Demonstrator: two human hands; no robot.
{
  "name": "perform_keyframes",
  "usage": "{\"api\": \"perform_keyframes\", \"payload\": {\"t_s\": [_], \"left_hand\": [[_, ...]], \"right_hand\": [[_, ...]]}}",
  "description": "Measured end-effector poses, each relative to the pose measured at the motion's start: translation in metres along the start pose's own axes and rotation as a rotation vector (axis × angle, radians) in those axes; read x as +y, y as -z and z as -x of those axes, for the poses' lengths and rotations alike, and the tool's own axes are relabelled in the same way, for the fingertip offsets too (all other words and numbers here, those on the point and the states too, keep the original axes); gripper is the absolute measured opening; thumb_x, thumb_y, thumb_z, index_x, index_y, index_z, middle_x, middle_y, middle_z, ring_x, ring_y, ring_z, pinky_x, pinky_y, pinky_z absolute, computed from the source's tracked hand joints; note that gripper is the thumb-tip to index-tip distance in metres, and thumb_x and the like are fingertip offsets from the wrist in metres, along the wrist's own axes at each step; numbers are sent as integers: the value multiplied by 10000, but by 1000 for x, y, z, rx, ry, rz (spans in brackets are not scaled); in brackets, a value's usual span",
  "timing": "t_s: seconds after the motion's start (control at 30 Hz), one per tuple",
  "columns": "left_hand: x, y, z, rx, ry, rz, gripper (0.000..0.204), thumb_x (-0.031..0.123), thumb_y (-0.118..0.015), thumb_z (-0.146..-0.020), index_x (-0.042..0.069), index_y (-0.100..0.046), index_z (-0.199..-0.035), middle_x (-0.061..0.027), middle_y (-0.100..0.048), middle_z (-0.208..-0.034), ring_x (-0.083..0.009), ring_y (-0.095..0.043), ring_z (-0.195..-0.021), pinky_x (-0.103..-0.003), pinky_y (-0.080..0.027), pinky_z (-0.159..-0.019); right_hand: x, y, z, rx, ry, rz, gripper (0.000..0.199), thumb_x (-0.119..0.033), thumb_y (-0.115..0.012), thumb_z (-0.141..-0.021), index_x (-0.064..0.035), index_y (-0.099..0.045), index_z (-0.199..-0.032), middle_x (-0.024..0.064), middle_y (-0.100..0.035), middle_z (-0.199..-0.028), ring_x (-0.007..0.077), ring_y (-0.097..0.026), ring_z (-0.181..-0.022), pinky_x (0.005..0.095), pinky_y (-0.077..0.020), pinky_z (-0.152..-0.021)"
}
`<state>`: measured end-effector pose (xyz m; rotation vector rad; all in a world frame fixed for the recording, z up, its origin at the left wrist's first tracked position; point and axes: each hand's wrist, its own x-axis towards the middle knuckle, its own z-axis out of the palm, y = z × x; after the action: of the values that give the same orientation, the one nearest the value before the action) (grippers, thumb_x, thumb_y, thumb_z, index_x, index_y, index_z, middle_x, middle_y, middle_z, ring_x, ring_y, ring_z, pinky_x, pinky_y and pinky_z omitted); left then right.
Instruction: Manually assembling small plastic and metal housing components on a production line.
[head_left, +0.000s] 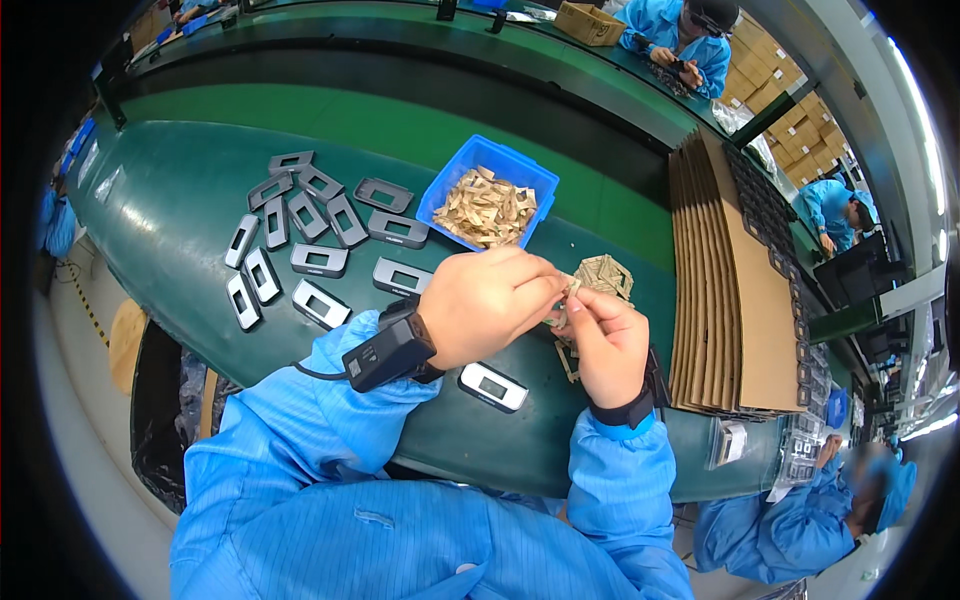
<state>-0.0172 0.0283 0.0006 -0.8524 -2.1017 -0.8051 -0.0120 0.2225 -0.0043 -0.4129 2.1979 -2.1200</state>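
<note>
My left hand point(487, 300) and my right hand point(607, 345) meet over the green table point(180, 210), both pinching a small tan cardboard piece point(571, 290) between the fingertips. A few more tan cardboard pieces point(606, 273) lie just behind the hands. A blue bin point(447, 185) full of such pieces stands a little further back. One grey rectangular frame part point(492, 386) lies under my left wrist, near the table's front edge. A black device point(390, 352) is strapped to my left wrist.
Several grey frame parts point(318, 222) lie spread on the table to the left. A stack of brown cardboard sheets point(730, 290) stands on edge at the right. Other people in blue coats work at the far right point(690, 40) and lower right point(800, 520).
</note>
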Motion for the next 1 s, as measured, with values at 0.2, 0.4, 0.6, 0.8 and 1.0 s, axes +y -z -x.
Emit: {"api": "perform_keyframes", "payload": {"t_s": [0.2,0.4,0.6,0.8,1.0], "left_hand": [[0,-4,3,-62,17,-19,229,77,-779,-782,56,-698,-995,-52,-715,-974,-250,-686,-837,-341,-576,-682],[0,-2,0,-154,36,-80,183,82,-766,-792,56,-667,-945,-62,-680,-926,-256,-669,-892,-376,-561,-668],[-19,2,-5,147,414,32,88,71,-718,-868,8,-665,-898,-133,-678,-835,-295,-681,-752,-368,-545,-683],[-52,14,4,29,576,-261,84,51,-700,-872,31,-706,-954,-137,-712,-863,-269,-707,-775,-364,-553,-660],[-32,10,-5,-20,32,18,207,35,-760,-801,41,-733,-1006,-91,-727,-948,-277,-714,-836,-363,-581,-712]], "right_hand": [[-4,-6,2,55,174,363,100,2,-631,-955,52,-710,-990,77,-707,-762,64,-646,-699,244,-499,-596],[-8,-8,-2,65,363,612,96,-20,-639,-949,41,-711,-966,138,-706,-759,125,-660,-641,282,-485,-570],[-5,-8,0,113,-53,84,181,-61,-576,-1029,24,-687,-1143,123,-760,-960,146,-724,-751,261,-547,-622],[9,3,-9,18,-130,-165,154,-25,-570,-1033,40,-620,-1163,150,-712,-1092,175,-733,-893,246,-572,-762],[8,8,-11,59,-192,-208,108,13,-610,-996,44,-619,-1099,137,-711,-1057,181,-742,-881,235,-576,-730]]}}
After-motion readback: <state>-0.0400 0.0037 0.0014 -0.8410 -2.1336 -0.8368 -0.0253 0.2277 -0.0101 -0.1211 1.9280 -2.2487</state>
